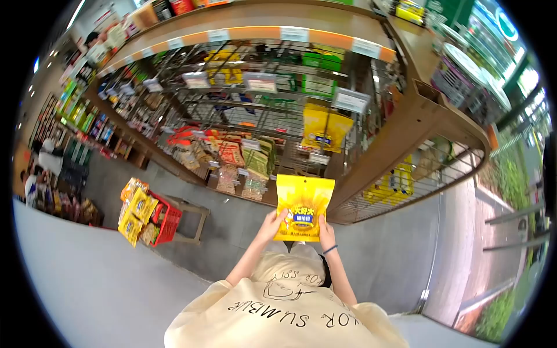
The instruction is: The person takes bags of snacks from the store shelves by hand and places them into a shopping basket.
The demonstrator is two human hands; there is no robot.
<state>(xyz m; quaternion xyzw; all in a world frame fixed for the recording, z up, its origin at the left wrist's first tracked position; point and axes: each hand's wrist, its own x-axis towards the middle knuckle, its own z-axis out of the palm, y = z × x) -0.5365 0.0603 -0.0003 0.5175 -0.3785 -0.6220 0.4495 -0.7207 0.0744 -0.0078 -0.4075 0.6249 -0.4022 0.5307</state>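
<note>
A yellow snack bag (304, 200) with a blue label is held upright in front of my body. My left hand (272, 225) grips its left edge, with the thumb on the front face. On the opposite edge, my right hand (326, 233) closes round the lower part; a dark blue band circles that wrist. The fingers behind the bag are hidden. Just beyond it, similar yellow bags (326, 129) hang on the wire rack of the shelf.
A red basket (169, 219) heaped with yellow bags rests on a small stool (193, 220) at the left. Ahead stands a brown shelf unit (371, 168) with price tags and packaged snacks. Large jars (467, 75) stand at the upper right. People (49, 159) are at far left.
</note>
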